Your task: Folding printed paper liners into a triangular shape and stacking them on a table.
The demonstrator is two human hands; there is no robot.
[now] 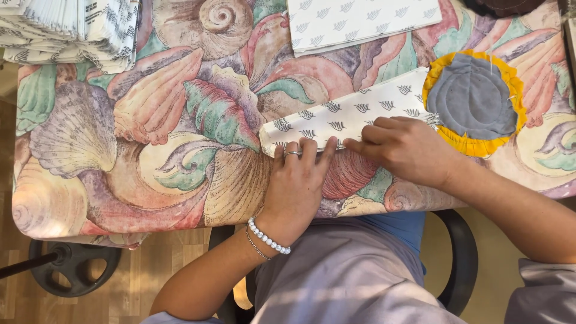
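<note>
A long folded strip of white fabric [348,111] with small dark leaf marks lies slanted on the shell-patterned tablecloth [150,120]. My left hand [300,180], with a ring and a bead bracelet, presses its fingertips flat on the strip's near edge. My right hand [408,147] lies beside it, index finger pointing left along the same edge, fingers curled. A round grey fabric piece with a yellow ruffled rim [474,99] rests on the strip's right end.
A stack of folded white patterned cloths [72,30] sits at the far left corner. Another sheet of the same leaf-print fabric [354,21] lies at the far edge. A black chair base [72,267] stands on the wooden floor at left.
</note>
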